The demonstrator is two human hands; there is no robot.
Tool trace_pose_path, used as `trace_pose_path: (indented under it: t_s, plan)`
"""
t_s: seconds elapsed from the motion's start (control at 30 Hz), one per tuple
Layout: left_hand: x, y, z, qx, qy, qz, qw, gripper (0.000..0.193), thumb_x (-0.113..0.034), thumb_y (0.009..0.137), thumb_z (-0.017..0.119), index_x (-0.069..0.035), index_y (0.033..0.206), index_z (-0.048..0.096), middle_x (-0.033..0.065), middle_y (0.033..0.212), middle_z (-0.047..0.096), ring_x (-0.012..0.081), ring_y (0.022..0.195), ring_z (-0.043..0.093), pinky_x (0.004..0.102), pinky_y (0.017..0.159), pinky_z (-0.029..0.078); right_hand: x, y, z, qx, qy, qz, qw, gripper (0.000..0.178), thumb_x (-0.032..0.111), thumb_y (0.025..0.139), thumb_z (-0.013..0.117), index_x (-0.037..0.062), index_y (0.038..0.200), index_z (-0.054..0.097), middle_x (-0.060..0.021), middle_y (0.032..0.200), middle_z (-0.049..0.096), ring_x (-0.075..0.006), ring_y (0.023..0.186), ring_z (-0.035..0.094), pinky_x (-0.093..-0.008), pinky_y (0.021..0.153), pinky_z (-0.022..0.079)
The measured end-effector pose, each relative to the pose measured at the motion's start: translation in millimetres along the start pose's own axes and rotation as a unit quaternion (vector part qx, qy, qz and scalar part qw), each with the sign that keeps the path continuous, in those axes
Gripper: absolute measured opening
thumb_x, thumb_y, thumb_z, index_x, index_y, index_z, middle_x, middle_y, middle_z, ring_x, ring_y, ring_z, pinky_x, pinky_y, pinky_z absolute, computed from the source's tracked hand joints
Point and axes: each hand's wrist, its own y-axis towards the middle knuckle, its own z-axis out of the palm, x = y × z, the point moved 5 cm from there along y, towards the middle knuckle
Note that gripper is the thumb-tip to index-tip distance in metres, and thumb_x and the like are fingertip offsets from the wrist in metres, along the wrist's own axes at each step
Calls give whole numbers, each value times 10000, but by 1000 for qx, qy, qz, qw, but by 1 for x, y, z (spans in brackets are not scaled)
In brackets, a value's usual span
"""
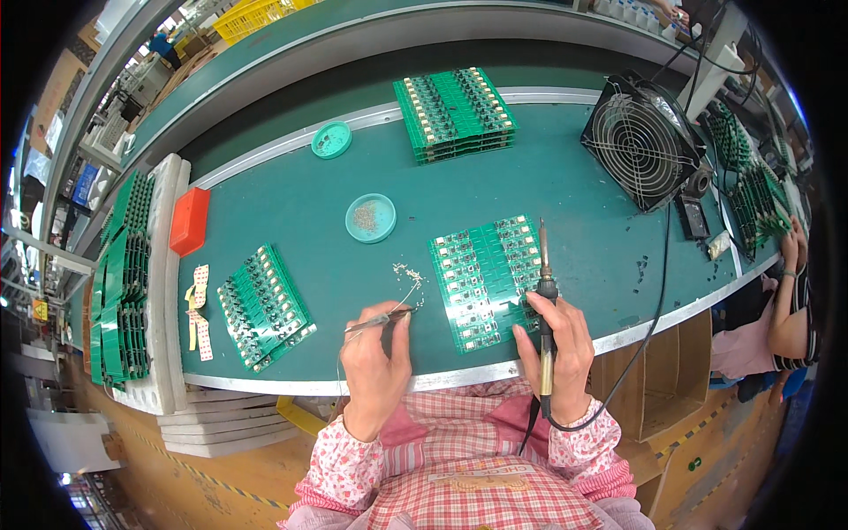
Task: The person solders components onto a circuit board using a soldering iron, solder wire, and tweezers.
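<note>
My left hand [375,367] is closed around metal tweezers [378,319], their tips just above the table beside a scatter of tiny pale parts [410,276]. A thin wire runs down by the same hand. In my right hand [567,349] is a soldering iron [547,371], held upright with its tip pointing away from me. It stands over the right edge of a green circuit board panel [481,287], and my right fingers are at the panel's near right side. Rows of small white and black components cover the panel.
A round dish [389,231] of tiny parts and another dish [333,153] lie farther back. Board stacks stand at the back [455,115] and left [265,309]. A red box [189,223], racked boards [124,300] and a black fan [640,141] flank the table. Another person's arm [784,305] shows right.
</note>
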Motion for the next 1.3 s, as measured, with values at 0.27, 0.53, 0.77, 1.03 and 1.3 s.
trace_pose_path:
  t_s: [0.27, 0.53, 0.77, 1.03, 1.3]
  plan:
    - [1, 0, 1, -2, 1, 4, 1000, 93, -10, 934, 650, 22, 1021, 652, 135, 982, 686, 273, 843, 682, 341, 767, 533, 0, 0, -1, -6, 6, 3, 1000, 480, 48, 782, 786, 63, 1241, 647, -170, 1039, 644, -352, 968, 648, -416, 851, 532]
    - [-8, -7, 2, 14, -61, 7, 998, 104, 34, 914, 654, 24, 1017, 658, 132, 987, 694, 236, 865, 696, 317, 774, 543, 0, -1, -4, -22, 17, 2, 1000, 474, 46, 779, 787, 64, 1234, 655, -174, 1034, 648, -348, 948, 650, -400, 817, 530]
    - [-26, -8, 18, 77, -109, 43, 990, 139, 39, 888, 667, 9, 1024, 664, 130, 994, 701, 269, 909, 687, 342, 810, 530, -1, -2, -7, -32, 40, 12, 999, 467, 43, 779, 787, 61, 1226, 653, -191, 1017, 651, -350, 910, 652, -398, 792, 533]
    - [-29, -6, 22, 76, -74, 69, 992, 166, 30, 871, 679, -14, 1029, 660, 126, 999, 705, 300, 871, 664, 367, 774, 514, -2, -3, -6, -34, 40, 14, 999, 472, 50, 775, 794, 63, 1226, 656, -189, 1012, 646, -349, 909, 648, -398, 792, 531]
    - [-30, -5, 23, 58, -73, 72, 993, 214, 48, 816, 710, -38, 1008, 674, 99, 992, 703, 309, 837, 640, 374, 749, 505, -1, -3, -7, -29, 43, 14, 999, 459, 42, 780, 788, 52, 1220, 656, -185, 1018, 654, -355, 922, 652, -407, 811, 533]
